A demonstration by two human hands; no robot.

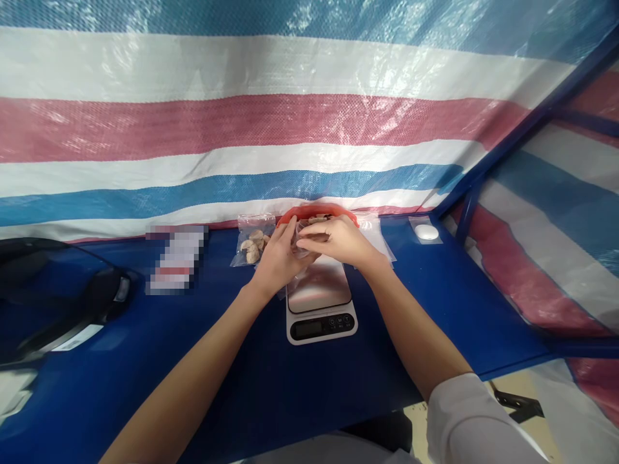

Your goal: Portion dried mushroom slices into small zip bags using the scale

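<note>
My left hand is closed on a clear plastic bag, which hangs over the far part of a kitchen scale. Its thumb points toward the right. My right hand reaches in from the other side, fingers bent and pressed at the bag's mouth; whether they also pinch something small is hidden. Just behind both hands stands a red-orange basin with pale brown pieces inside, mostly covered by my hands. Left of my left hand lies a clear zip bag holding several pale brown dried pieces.
More clear bags lie flat right of the basin. A white round object sits on a small clear bag at the far right. A blurred packet and a black visor-like object are on the left of the blue table. Striped sheeting hangs behind.
</note>
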